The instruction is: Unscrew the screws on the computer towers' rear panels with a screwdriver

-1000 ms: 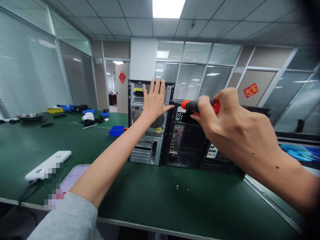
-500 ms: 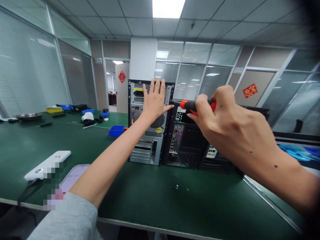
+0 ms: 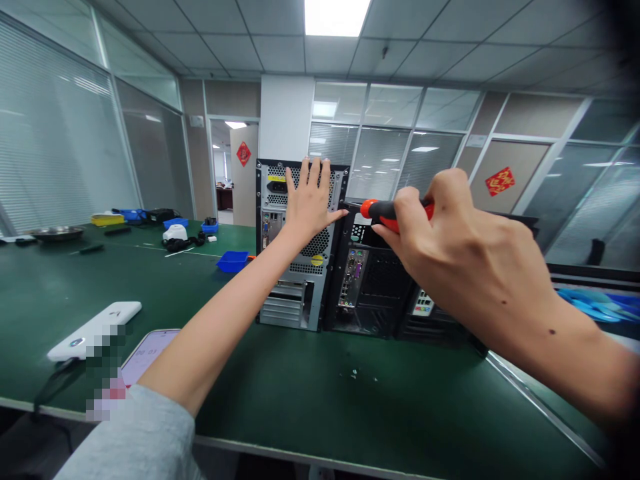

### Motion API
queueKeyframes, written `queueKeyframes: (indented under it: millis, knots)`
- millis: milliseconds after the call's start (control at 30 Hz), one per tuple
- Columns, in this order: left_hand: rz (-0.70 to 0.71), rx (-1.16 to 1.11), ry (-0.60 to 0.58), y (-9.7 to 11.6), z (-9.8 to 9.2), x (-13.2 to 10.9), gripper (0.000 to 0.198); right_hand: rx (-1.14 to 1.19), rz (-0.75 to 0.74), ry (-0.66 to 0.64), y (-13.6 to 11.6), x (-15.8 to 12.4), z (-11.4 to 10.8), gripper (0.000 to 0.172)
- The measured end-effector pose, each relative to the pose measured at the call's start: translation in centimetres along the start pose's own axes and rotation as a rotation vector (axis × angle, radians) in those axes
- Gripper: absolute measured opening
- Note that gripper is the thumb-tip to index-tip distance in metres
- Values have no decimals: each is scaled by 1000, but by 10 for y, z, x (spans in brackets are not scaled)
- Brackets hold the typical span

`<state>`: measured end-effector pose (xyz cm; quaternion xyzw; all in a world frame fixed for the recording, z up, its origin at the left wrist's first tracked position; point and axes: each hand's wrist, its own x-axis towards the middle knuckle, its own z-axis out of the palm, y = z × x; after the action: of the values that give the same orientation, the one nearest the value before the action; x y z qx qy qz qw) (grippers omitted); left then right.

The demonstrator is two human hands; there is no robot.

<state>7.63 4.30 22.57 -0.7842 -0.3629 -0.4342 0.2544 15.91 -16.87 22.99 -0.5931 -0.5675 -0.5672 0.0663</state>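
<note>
My left hand (image 3: 309,203) lies flat with spread fingers against the upper back of a silver and black computer case (image 3: 285,303), its thumb stretched toward the right edge. In my right hand (image 3: 450,233), the fingers wrap round the handle of a red and black screwdriver (image 3: 377,209). The screwdriver points left at the case's right rear edge; its thin shaft is hard to see, and I cannot tell whether the tip touches a screw. Close behind and below the right hand stands a black computer case (image 3: 383,280), with its ports showing.
Another dark case (image 3: 435,327) stands farther right. Small screws (image 3: 355,373) lie on the green table (image 3: 280,393). A blue tray (image 3: 233,261) sits left of the cases. At the left are a white power bank (image 3: 100,327), a phone (image 3: 150,353) and a metal dish (image 3: 57,233).
My right hand has turned slightly on the screwdriver handle, with its fingers a little farther right. The left hand and the cases have stayed in place.
</note>
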Motion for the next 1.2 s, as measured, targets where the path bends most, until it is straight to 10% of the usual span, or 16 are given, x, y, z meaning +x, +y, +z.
queueKeyframes:
  millis: [1200]
  knots:
    - [12, -4, 44, -2, 3, 0, 90, 14, 217, -42, -6, 4, 2, 52]
